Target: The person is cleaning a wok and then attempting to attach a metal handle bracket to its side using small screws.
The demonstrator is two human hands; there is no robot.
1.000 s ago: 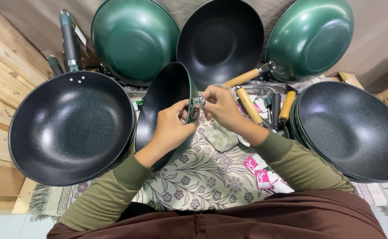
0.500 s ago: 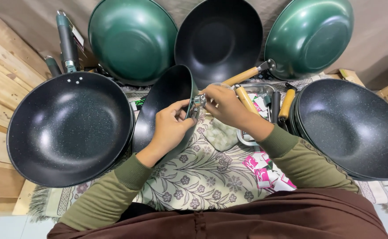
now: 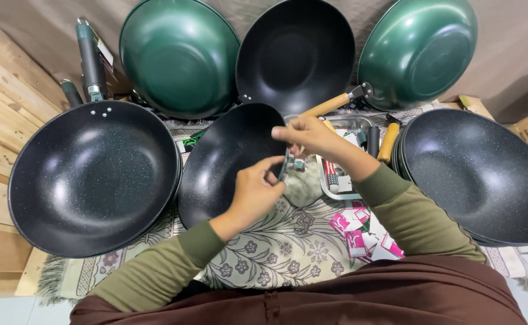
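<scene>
**Tech A:** Black wok [image 3: 228, 162], head view: tilted on its rim near the middle of the floral mat [image 3: 288, 253], just beside the large speckled wok [image 3: 95, 174] at the mat's left edge.

**Tech B:** Hand states?

**Tech A:** Left hand [image 3: 255, 192] is curled, fingers pressed against the wok's rim at a small metal bracket [image 3: 292, 164]. Right hand [image 3: 309, 135] comes in from above, fingertips pinched at the same fitting; what they pinch is too small to tell.

**Tech B:** Step in hand?

**Tech A:** Judged: seating hardware at the handle mount. A wooden handle [image 3: 330, 105] lies near the mat's far edge, beside a metal tray [image 3: 351, 195] of parts.

**Tech B:** Next move?

**Tech A:** Likely holding the rim steady while the fitting is aligned; a firm left-hand brace is required.
</scene>
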